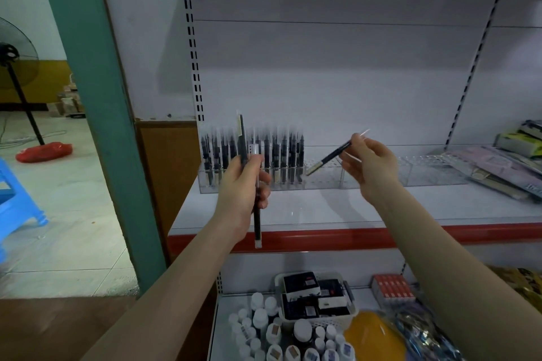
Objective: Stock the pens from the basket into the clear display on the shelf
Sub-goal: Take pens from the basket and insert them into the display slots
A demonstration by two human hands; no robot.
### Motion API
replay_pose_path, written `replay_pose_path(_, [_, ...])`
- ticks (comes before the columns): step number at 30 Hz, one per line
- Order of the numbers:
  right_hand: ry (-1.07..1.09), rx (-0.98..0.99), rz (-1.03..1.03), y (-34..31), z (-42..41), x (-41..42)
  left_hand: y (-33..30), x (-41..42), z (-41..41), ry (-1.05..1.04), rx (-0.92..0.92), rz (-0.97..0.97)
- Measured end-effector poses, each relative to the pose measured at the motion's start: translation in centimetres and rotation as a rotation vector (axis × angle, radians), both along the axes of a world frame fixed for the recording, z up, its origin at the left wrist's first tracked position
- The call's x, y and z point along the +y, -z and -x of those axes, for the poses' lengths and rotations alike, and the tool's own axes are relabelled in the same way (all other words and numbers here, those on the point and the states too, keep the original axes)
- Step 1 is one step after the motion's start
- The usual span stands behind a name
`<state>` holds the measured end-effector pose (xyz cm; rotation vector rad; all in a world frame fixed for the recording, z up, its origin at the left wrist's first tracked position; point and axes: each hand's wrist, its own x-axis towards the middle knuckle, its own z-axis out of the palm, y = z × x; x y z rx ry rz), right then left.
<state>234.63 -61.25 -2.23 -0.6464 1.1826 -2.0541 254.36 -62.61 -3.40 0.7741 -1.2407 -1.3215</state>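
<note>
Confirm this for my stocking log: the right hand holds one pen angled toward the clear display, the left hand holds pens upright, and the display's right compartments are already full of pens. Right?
Not quite. The head view shows the clear display filled only at its left end; its right compartments hold no pens. The rest stands: the right hand holds one pen angled toward it, and the left hand holds pens upright.

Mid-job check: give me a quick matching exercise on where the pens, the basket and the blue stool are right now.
Things:
1. left hand
2. right hand
3. white basket
4. blue stool

Places or states:
A. on the lower shelf, holding dark boxes
B. on the floor at far left
C. pinches one pen slanted over the clear display
D. grips upright pens

Pairs: 1-D, 2-C, 3-A, 4-B
</note>
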Motion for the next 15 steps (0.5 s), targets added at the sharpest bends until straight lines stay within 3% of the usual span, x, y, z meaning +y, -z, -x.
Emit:
replay_pose_path(6, [0.204,0.264,0.002,-1.0,1.5,-3.4,-0.4,-0.7,0.6,0.011,0.107,-0.023])
replay_pose_path(15, [0.191,0.591,-0.002,-1.7,0.9,-8.1,-0.5,-2.1,0.9,-0.003,0.108,0.0])
